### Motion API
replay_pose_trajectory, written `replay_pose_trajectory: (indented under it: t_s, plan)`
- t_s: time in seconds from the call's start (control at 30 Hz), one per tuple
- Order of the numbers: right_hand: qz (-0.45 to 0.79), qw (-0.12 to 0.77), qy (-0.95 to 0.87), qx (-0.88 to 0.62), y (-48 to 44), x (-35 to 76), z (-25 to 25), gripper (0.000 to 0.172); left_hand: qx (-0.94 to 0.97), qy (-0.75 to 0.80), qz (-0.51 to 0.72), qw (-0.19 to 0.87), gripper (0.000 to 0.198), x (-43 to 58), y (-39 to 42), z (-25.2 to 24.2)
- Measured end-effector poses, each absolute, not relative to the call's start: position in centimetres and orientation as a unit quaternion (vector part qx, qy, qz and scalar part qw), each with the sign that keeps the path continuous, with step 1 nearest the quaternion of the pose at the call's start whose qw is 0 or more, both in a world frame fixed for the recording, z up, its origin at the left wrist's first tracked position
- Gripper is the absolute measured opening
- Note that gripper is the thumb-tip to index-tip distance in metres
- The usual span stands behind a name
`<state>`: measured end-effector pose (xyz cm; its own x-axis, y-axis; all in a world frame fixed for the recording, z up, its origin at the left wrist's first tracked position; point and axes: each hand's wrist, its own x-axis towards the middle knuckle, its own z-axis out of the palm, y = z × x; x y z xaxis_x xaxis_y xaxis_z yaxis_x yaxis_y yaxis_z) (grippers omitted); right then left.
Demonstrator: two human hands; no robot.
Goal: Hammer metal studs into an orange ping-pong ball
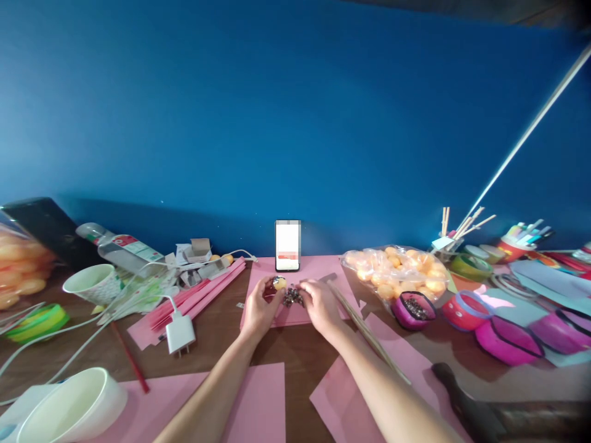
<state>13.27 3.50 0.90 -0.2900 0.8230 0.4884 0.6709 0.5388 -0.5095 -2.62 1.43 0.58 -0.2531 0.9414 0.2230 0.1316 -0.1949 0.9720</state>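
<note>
My left hand [261,307] has its fingers curled round a small yellow-orange ball [279,283] with dark and pale patches on its upper side. Just right of the ball lies a heap of small dark, shiny pieces [292,297], too small to name. My right hand [320,303] is at the heap's right edge, thumb and fingertips drawn together; whatever is between them is hidden. Both hands are above pink paper [318,266] on the brown table. Behind them stands a phone [287,246] with a lit screen.
On the right are a clear bag of orange balls [397,271], a purple bowl [414,309] of small dark pieces, more purple containers [508,339] and a hammer [466,400]. Leftward are a white charger [180,332], cables, paper cups [74,406] and a plastic bottle [132,251].
</note>
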Motion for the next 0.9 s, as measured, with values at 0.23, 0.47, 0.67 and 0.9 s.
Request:
replay_pose_trajectory:
  t_s: [0.23,0.47,0.67,0.9]
  plan:
    - [0.133,0.149,-0.804,-0.560,3.5,15.7,4.1,0.019,0.524,0.565,0.558,0.308,0.040,-2.6,1.8,-0.1]
    - [0.141,0.039,-0.802,-0.579,2.7,15.5,5.7,0.016,0.560,0.594,0.515,0.262,0.035,-2.5,1.3,0.2]
    - [0.222,0.144,-0.769,-0.582,2.3,14.2,5.8,0.017,0.577,0.528,0.531,0.326,0.034,-2.2,0.9,0.5]
    - [0.217,0.111,-0.821,-0.516,3.6,16.4,5.7,0.024,0.526,0.541,0.565,0.333,0.040,-2.2,1.2,0.5]
